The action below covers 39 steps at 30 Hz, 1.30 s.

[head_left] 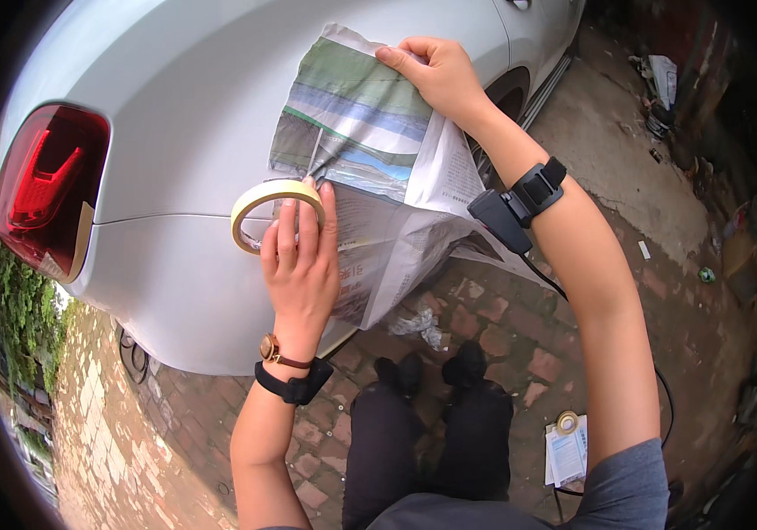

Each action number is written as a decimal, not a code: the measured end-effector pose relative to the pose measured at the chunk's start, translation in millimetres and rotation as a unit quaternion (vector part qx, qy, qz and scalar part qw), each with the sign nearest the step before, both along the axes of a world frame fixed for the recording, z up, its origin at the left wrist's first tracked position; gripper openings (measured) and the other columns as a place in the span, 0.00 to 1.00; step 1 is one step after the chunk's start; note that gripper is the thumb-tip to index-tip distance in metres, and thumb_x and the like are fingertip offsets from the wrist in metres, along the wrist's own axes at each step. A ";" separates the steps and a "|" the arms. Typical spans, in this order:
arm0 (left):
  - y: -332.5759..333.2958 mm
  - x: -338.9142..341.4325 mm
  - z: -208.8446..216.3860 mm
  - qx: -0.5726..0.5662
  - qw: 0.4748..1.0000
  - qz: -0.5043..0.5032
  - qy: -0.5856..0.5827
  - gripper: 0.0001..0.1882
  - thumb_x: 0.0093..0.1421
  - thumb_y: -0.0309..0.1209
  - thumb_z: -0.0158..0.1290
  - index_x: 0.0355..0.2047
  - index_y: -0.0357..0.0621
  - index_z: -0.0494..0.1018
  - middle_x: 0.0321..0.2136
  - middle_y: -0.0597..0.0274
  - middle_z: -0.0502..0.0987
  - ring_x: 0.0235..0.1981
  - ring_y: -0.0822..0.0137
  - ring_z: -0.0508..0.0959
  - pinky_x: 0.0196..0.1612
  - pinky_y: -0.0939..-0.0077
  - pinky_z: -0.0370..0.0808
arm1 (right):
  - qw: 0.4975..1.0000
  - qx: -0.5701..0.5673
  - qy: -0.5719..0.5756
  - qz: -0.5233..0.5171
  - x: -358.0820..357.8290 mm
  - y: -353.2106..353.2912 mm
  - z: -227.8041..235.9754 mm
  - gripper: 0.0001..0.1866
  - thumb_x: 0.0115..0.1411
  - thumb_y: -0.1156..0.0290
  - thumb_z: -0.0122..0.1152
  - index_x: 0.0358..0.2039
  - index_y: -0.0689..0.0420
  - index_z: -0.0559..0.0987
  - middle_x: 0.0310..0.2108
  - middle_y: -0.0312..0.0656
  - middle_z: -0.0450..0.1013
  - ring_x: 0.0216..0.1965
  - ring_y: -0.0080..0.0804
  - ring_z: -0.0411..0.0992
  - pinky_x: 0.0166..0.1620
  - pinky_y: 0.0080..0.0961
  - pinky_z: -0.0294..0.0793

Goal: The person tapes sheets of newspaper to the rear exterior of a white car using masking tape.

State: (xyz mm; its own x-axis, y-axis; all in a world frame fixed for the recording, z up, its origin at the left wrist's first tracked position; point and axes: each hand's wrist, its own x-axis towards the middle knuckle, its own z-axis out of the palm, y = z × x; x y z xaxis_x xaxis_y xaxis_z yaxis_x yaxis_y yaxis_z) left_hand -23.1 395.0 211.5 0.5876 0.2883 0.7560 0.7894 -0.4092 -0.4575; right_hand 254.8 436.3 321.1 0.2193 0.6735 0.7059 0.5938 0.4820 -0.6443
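Sheets of newspaper point(356, 115) lie against the rear side panel of a silver-white car point(193, 115), their lower part folded and hanging loose near the wheel arch. My right hand point(438, 78) pinches the upper right edge of the newspaper between thumb and fingers. Lower down, my left hand point(301, 278) holds a roll of yellowish masking tape point(270, 191) against the panel at the newspaper's left edge. Its fingers reach up over the right side of the roll, their tips touching the paper. The left thumb is mostly hidden.
A red tail light point(47, 190) with a strip of tape on its edge is at the left. Crumpled clear plastic point(422, 329) lies on the brick paving near my feet. At lower right, a smaller tape roll point(566, 422) rests on papers point(566, 459). A black cable point(668, 397) trails by my right arm.
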 end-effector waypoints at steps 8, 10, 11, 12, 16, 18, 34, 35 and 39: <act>0.5 -2.7 -0.1 -0.007 1.000 0.009 0.008 0.28 0.65 0.34 0.54 0.66 0.51 0.68 0.62 0.61 0.67 0.63 0.60 0.64 0.65 0.62 0.58 | 0.999 0.003 0.035 -0.036 -3.2 1.7 -11.2 0.24 0.60 0.47 0.68 0.29 0.59 0.85 0.17 0.36 0.72 0.21 0.24 0.68 0.28 0.27 0.68; 2.1 -4.2 -0.4 -0.004 1.000 0.009 0.008 0.28 0.65 0.34 0.53 0.66 0.51 0.68 0.63 0.62 0.67 0.63 0.60 0.64 0.66 0.62 0.58 | 0.998 0.006 0.040 -0.042 -5.0 1.9 -12.3 0.24 0.59 0.48 0.68 0.28 0.59 0.85 0.17 0.37 0.72 0.21 0.25 0.68 0.28 0.28 0.68; 1.7 -3.8 -0.4 -0.005 1.000 0.013 0.009 0.28 0.65 0.34 0.53 0.66 0.51 0.67 0.64 0.62 0.67 0.63 0.60 0.63 0.66 0.62 0.58 | 0.998 0.007 0.041 -0.046 -4.9 2.2 -12.5 0.24 0.59 0.48 0.68 0.28 0.59 0.85 0.17 0.37 0.72 0.22 0.25 0.68 0.28 0.28 0.68; 0.9 -3.1 -0.2 -0.006 1.000 0.017 0.011 0.28 0.65 0.34 0.53 0.67 0.51 0.67 0.64 0.62 0.66 0.64 0.60 0.63 0.66 0.62 0.58 | 0.998 0.008 0.043 -0.050 -4.8 2.4 -12.9 0.24 0.59 0.48 0.68 0.28 0.59 0.85 0.17 0.37 0.72 0.22 0.25 0.68 0.28 0.28 0.68; -2.0 -2.6 3.2 -0.008 1.000 0.025 0.015 0.29 0.65 0.34 0.53 0.67 0.51 0.66 0.66 0.62 0.65 0.65 0.59 0.62 0.67 0.63 0.57 | 0.997 0.018 0.051 -0.048 -5.6 3.6 -17.0 0.24 0.60 0.48 0.68 0.28 0.60 0.84 0.17 0.37 0.72 0.22 0.25 0.68 0.29 0.27 0.68; -2.4 -2.9 2.9 -0.017 1.000 0.014 0.003 0.30 0.64 0.34 0.54 0.67 0.50 0.66 0.66 0.62 0.65 0.65 0.59 0.61 0.67 0.62 0.57 | 0.998 0.025 0.051 -0.031 -4.7 0.8 -18.4 0.23 0.61 0.49 0.67 0.28 0.61 0.84 0.17 0.36 0.71 0.22 0.23 0.67 0.28 0.26 0.67; -38.4 -33.3 -27.7 -0.150 0.934 -0.012 -0.323 0.21 0.56 0.29 0.65 0.49 0.41 0.72 0.37 0.60 0.77 0.40 0.55 0.74 0.43 0.64 0.66 | 0.952 0.014 0.300 -0.055 -29.7 -48.8 -136.2 0.22 0.66 0.55 0.64 0.23 0.60 0.76 0.18 0.23 0.59 0.22 0.12 0.53 0.25 0.19 0.52; -39.9 -39.2 -28.5 -0.149 0.939 -0.017 -0.310 0.19 0.57 0.29 0.64 0.48 0.43 0.73 0.35 0.62 0.76 0.39 0.57 0.74 0.42 0.64 0.65 | 0.955 0.015 0.290 -0.059 -33.5 -51.6 -135.7 0.22 0.66 0.56 0.64 0.23 0.60 0.76 0.18 0.23 0.60 0.22 0.12 0.53 0.25 0.19 0.53; -51.2 -74.4 4.5 -0.111 0.950 0.027 -0.290 0.13 0.56 0.27 0.63 0.42 0.48 0.77 0.31 0.67 0.75 0.37 0.61 0.74 0.41 0.64 0.65 | 0.968 0.054 0.240 -0.042 -58.0 -65.6 -120.9 0.19 0.67 0.59 0.64 0.25 0.61 0.77 0.17 0.25 0.63 0.22 0.12 0.56 0.25 0.18 0.56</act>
